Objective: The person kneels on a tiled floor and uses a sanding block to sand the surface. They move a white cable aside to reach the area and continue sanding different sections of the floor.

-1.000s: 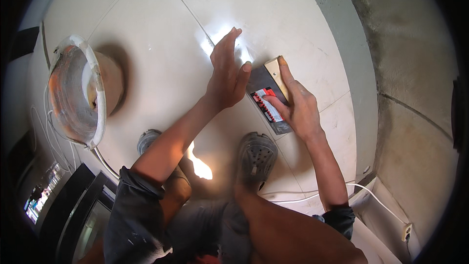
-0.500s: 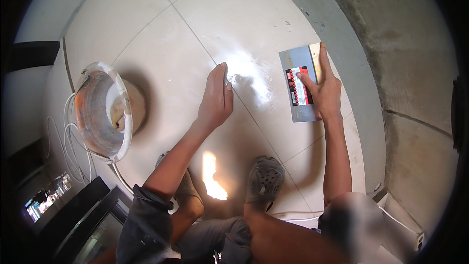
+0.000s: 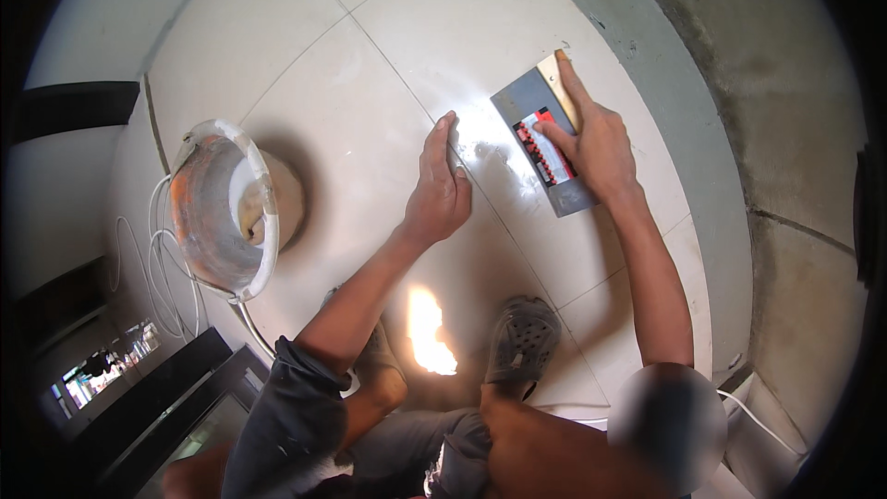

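Labelled scraper (image 3: 524,100) in our right hand (image 3: 602,152), over the tiled floor (image 3: 370,111).
We grip its pale handle (image 3: 556,85), thumb on the blade's red, black and white label (image 3: 543,150), print too small to read; our left hand (image 3: 441,189) extends, uncurled, nearby.

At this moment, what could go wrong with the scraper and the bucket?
The scraper, held in the right hand, has its long edge toward the left hand, so a slip might cut it. The bucket stands left of the left forearm, so a wide swing could perhaps knock it.
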Demonstrator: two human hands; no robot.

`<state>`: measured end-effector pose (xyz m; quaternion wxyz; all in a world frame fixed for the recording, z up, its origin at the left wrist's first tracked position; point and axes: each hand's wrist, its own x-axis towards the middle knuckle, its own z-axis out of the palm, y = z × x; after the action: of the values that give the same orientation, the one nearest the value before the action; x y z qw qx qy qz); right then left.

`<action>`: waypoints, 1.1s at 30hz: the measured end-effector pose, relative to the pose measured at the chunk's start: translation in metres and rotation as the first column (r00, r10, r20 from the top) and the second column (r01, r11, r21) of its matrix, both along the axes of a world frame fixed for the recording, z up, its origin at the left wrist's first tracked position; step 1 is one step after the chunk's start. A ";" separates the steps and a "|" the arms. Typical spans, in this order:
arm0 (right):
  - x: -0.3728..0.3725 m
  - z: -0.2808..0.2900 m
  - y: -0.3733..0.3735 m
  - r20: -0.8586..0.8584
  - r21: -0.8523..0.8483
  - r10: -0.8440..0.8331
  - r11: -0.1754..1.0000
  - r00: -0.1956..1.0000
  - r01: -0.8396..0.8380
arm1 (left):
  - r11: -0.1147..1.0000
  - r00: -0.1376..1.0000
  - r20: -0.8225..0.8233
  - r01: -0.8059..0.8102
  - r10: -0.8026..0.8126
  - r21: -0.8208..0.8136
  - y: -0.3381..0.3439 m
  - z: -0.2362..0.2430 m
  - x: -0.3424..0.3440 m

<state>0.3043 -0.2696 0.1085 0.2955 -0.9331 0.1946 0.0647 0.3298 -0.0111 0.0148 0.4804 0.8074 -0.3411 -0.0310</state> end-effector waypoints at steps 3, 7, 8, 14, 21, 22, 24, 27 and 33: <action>0.002 -0.003 0.006 0.039 0.047 -0.012 0.999 0.999 0.011 | 0.999 0.999 -0.035 0.020 -0.021 -0.036 -0.005 0.003 0.001; 0.009 -0.001 0.023 0.000 -0.045 0.110 0.993 0.994 -0.110 | 0.998 0.999 -0.010 0.040 -0.040 -0.052 -0.001 0.007 0.002; 0.016 0.000 0.020 -0.007 -0.032 0.113 0.993 0.994 -0.113 | 0.998 0.999 0.004 0.045 -0.045 -0.052 0.000 0.007 0.005; 0.003 -0.009 0.038 0.104 -0.093 0.138 0.987 0.985 -0.128 | 0.984 0.998 0.015 0.064 -0.063 -0.167 -0.004 0.007 0.007; -0.051 0.057 0.032 0.266 -0.168 0.130 0.982 0.955 -0.087 | 0.980 0.992 0.128 0.031 -0.005 -0.198 0.010 0.007 -0.003; -0.066 0.063 0.032 0.182 -0.224 0.203 0.961 0.962 -0.160 | 0.992 0.978 0.203 0.077 -0.056 -0.098 0.005 0.020 -0.017; -0.097 0.061 0.037 0.083 -0.287 0.320 0.915 0.944 -0.285 | 0.982 0.934 0.315 0.134 -0.169 0.132 -0.009 0.052 -0.052; -0.134 0.026 0.051 0.093 -0.343 0.379 0.881 0.921 -0.328 | 0.893 0.905 0.302 0.153 -0.298 0.423 -0.037 0.093 -0.096; -0.160 -0.006 0.079 0.153 -0.343 0.423 0.870 0.893 -0.353 | 0.783 0.971 0.127 0.082 -0.202 0.617 -0.034 0.086 -0.123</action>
<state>0.1444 -0.1907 0.1024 0.1481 -0.9886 -0.0247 -0.0129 0.2066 -0.0453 0.1005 0.1582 0.8898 -0.4164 -0.0995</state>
